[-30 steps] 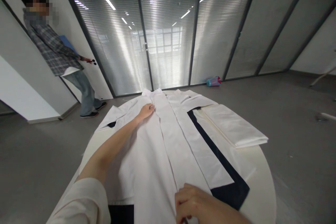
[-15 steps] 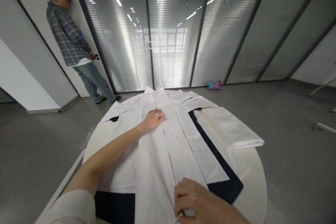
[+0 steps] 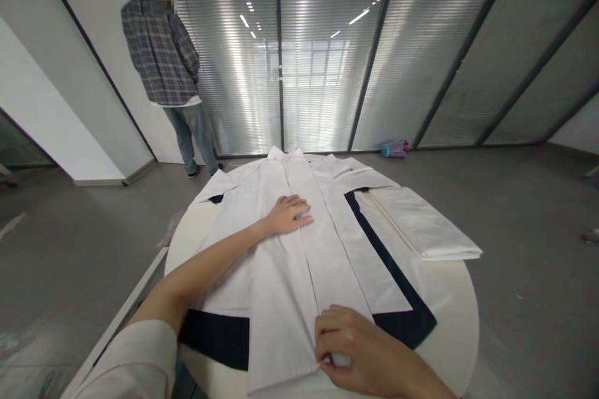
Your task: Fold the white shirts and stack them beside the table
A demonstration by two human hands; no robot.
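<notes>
A white shirt (image 3: 281,299) lies spread over the round table, its collar at the far end. My left hand (image 3: 289,215) rests on the middle of the shirt, palm down with fingers stretched out. Close to me, my right hand (image 3: 341,340) is closed in a pinch on the shirt's front edge near the hem. Dark navy cloth (image 3: 412,324) shows from beneath the white fabric on both sides. On the right of the table sits a folded white cloth (image 3: 425,224).
The round cream table (image 3: 456,318) carries the cloths. A person (image 3: 161,56) in a checked shirt stands at the back left, turned away. A blue and pink object (image 3: 395,149) lies on the floor by the glass partition (image 3: 243,87).
My left hand has slid slightly toward me and its fingers have spread. The right hand keeps its pinch near the hem. The person at the back has turned toward the glass.
</notes>
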